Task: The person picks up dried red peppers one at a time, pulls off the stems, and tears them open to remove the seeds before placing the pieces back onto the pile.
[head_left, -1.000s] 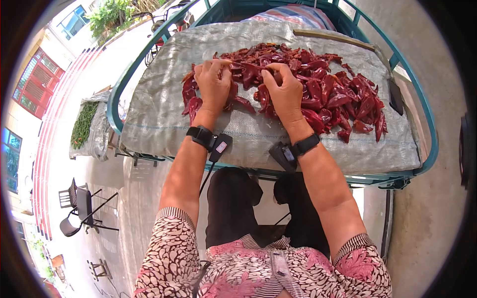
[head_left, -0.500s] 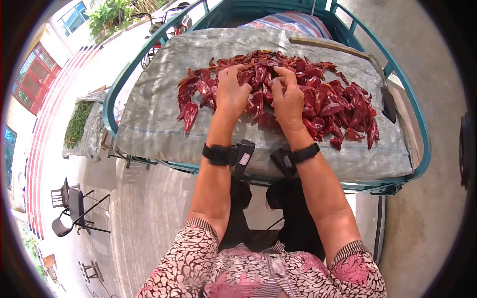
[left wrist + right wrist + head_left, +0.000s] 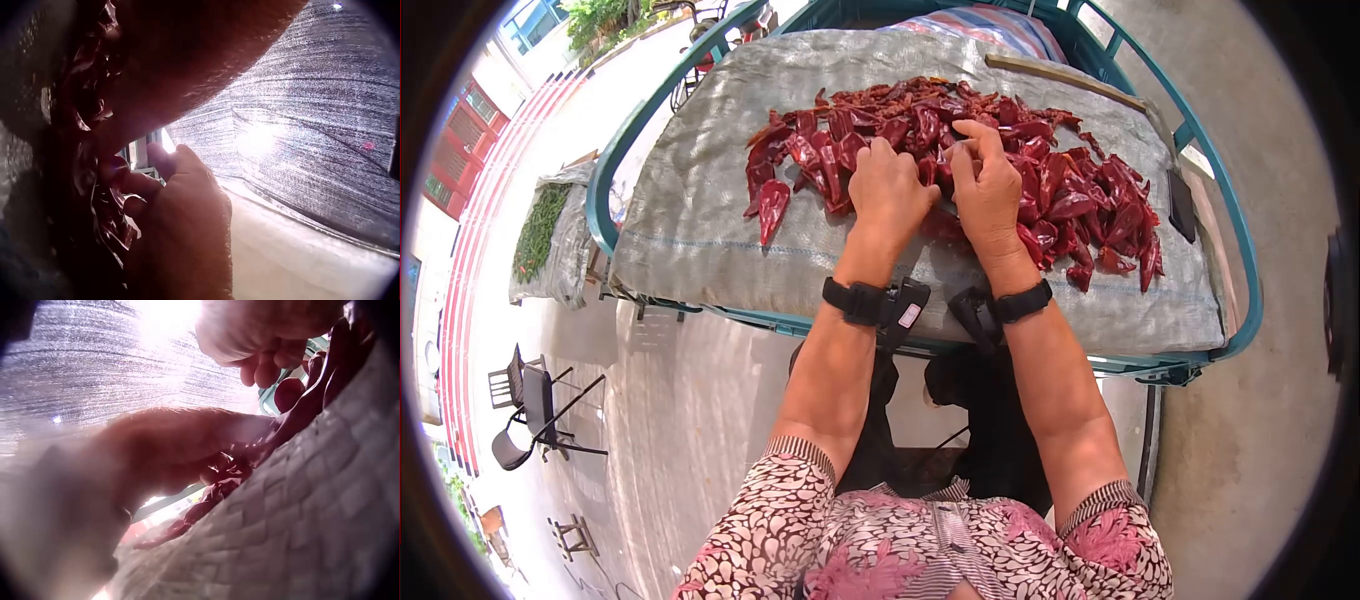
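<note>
Dark red peppers [image 3: 1070,205] lie piled on a grey woven cover [image 3: 730,265]. The left hand [image 3: 890,200] is at the front middle of the pile, fingers bent downward and a red pepper pinched at its thumb side; its fingertips are partly hidden. Just to its right, the right hand [image 3: 988,195] hovers close over the peppers, index finger raised and the others loosely bent, with no pepper plainly held. In the left wrist view the right hand [image 3: 181,219] is near dark peppers [image 3: 112,219]. The right wrist view has the left hand [image 3: 187,447] touching peppers [image 3: 219,490].
A teal rail [image 3: 1235,220] surrounds the covered surface. A dark phone-like object [image 3: 1181,205] lies at the right, a wooden strip [image 3: 1065,78] at the back. One single pepper [image 3: 773,210] sits at the left front. Green produce [image 3: 540,230] and chairs [image 3: 540,400] stand left.
The left hand has moved right and nearer the body, away from the left peppers, which now lie spread out uncovered. The right hand has stayed nearly in place, its fingers raised from the peppers.
</note>
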Motion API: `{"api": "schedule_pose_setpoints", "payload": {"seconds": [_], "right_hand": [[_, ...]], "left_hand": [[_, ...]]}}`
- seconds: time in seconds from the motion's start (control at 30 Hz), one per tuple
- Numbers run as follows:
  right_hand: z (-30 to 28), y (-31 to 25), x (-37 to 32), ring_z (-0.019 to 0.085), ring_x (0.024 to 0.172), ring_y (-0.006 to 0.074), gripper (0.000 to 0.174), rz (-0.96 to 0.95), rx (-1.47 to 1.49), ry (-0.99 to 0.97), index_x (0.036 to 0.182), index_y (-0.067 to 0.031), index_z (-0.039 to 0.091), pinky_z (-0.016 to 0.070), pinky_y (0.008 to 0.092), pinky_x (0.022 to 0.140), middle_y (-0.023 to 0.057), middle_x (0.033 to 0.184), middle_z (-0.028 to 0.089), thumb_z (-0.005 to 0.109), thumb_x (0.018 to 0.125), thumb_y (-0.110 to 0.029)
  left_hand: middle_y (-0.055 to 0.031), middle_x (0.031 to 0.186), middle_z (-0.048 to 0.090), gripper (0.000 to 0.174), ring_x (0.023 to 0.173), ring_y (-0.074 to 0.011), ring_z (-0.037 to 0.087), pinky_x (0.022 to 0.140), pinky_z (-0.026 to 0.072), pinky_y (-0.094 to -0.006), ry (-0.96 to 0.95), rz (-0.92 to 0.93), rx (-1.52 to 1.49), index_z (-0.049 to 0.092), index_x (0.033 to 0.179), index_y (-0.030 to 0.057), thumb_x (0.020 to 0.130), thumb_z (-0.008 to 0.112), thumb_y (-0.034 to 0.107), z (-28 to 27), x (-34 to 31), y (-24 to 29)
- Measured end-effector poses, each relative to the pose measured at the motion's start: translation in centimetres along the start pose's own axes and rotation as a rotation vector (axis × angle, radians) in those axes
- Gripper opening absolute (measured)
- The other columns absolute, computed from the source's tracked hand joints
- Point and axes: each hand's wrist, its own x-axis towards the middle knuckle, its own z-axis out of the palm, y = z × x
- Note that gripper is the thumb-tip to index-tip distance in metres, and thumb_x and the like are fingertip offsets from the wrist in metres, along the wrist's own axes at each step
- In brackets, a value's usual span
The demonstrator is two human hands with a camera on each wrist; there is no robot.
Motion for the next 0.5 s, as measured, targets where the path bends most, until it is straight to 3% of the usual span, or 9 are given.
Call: {"api": "schedule_pose_setpoints", "payload": {"seconds": [0.03, 0.13, 0.17, 0.3, 0.37, 0.43, 0.5], "right_hand": [[0.0, -0.1, 0.0, 0.072, 0.08, 0.033, 0.024, -0.013, -0.017, 0.0, 0.12, -0.015, 0.064, 0.0548, 0.0433, 0.071, 0.0109, 0.089, 0.073, 0.061, 0.097, -0.022], [-0.6, -1.2, 0.0, 0.072, 0.081, 0.0352, 0.025, 0.066, -0.155, -0.073, 0.119, -0.0154, 0.064, 0.0549, 0.0452, 0.071, 0.0117, 0.089, 0.074, 0.062, 0.098, -0.029], [-0.5, -1.2, -0.1, 0.072, 0.082, 0.0365, 0.026, 0.058, -0.202, -0.068, 0.116, -0.0149, 0.065, 0.0549, 0.046, 0.071, 0.0124, 0.088, 0.074, 0.062, 0.099, -0.035], [-0.5, -0.3, 0.0, 0.072, 0.081, 0.0367, 0.027, 0.012, -0.098, -0.1, 0.112, -0.0139, 0.066, 0.0548, 0.0446, 0.07, 0.0133, 0.086, 0.074, 0.063, 0.099, -0.037], [-0.8, -0.3, 0.1, 0.072, 0.08, 0.0359, 0.026, -0.069, -0.093, -0.084, 0.112, -0.0134, 0.067, 0.0546, 0.0434, 0.069, 0.0136, 0.086, 0.073, 0.062, 0.099, -0.036], [-1.5, -0.9, 0.1, 0.072, 0.079, 0.0348, 0.022, -0.032, -0.068, -0.1, 0.112, -0.0131, 0.067, 0.0542, 0.0416, 0.068, 0.0138, 0.085, 0.073, 0.062, 0.1, -0.031], [-2.0, -0.9, 0.2, 0.071, 0.076, 0.0329, 0.018, -0.038, -0.061, -0.085, 0.112, -0.013, 0.068, 0.0538, 0.0396, 0.067, 0.0136, 0.084, 0.072, 0.062, 0.1, -0.026]], "left_hand": [[-0.0127, 0.104, 0.061, 0.027, 0.102, -0.0337, 0.058, 0.086, 0.0529, -0.0434, -0.019, -0.048, 0.01, 0.077, 0.087, 0.0077, 0.074, 0.08, 0.031, -0.1, 0.2, 0.2], [-0.0112, 0.092, 0.067, 0.017, 0.095, -0.0324, 0.061, 0.081, 0.053, -0.0436, 0.237, 0.139, -0.169, 0.076, 0.08, 0.0067, 0.073, 0.078, 0.022, -0.2, 0.6, -0.6], [-0.0079, 0.085, 0.07, 0.016, 0.091, -0.0305, 0.061, 0.081, 0.0524, -0.0416, 0.218, 0.119, -0.251, 0.075, 0.084, 0.0078, 0.077, 0.076, 0.022, -0.3, 0.6, -0.5], [-0.0078, 0.093, 0.073, 0.017, 0.088, -0.0295, 0.061, 0.08, 0.0522, -0.0386, 0.028, 0.086, -0.584, 0.073, 0.096, 0.0091, 0.083, 0.071, 0.019, -1.5, 0.3, -0.3], [-0.0089, 0.093, 0.072, 0.016, 0.089, -0.0298, 0.063, 0.081, 0.0522, -0.0388, 0.07, 0.041, -0.613, 0.073, 0.097, 0.0085, 0.084, 0.069, 0.017, -1.3, 0.2, -0.3], [-0.0118, 0.095, 0.071, 0.014, 0.092, -0.0304, 0.066, 0.081, 0.0522, -0.0398, 0.105, -0.015, -0.728, 0.072, 0.097, 0.0065, 0.085, 0.069, 0.014, -0.6, 0.4, -0.8], [-0.0082, 0.092, 0.069, 0.015, 0.082, -0.0177, 0.064, 0.075, 0.0526, -0.0321, 0.197, -0.013, -0.65, 0.071, 0.102, 0.0035, 0.087, 0.069, 0.009, -0.2, 0.4, -1.3]]}}
